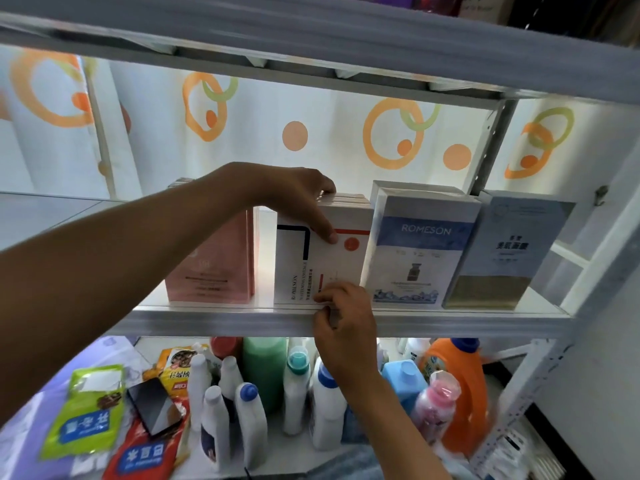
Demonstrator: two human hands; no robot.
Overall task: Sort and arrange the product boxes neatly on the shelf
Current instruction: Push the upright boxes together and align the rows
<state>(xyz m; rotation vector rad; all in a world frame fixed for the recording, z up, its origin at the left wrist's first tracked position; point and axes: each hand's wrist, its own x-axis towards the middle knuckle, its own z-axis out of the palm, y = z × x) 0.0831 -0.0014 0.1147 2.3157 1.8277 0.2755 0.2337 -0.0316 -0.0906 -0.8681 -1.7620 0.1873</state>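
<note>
Four groups of product boxes are standing upright along the white shelf (221,315) in the head view, in front of a curtain (294,109) printed with orange and green rings. From the person's left they are a pink box (211,268), a white box with red and navy lines (311,261), a white-and-blue ROMESON box (419,251) and a pale blue box with a tan band (505,251). More boxes of the same kinds are sitting behind the front ones. The left hand (298,195) is reaching in from the left and grasping the white box at its top edge, fingers curling over the top and the thumb (325,230) pressing on the front face. The right hand (343,317) is coming up from below and pinching the lower right corner of the same box, just at the shelf's front lip. A narrow gap is showing between the pink box and the white box, while the white box is sitting close against the ROMESON box; whether they are touching cannot be told. The pale blue box is standing just beside the ROMESON box, near the shelf's right upright. On the level below, white bottles (249,420) with blue caps, a green bottle (265,368) and an orange jug (464,393) are crowding together, and to their left snack packets (86,424) and a dark phone (156,407) are lying flat.
</note>
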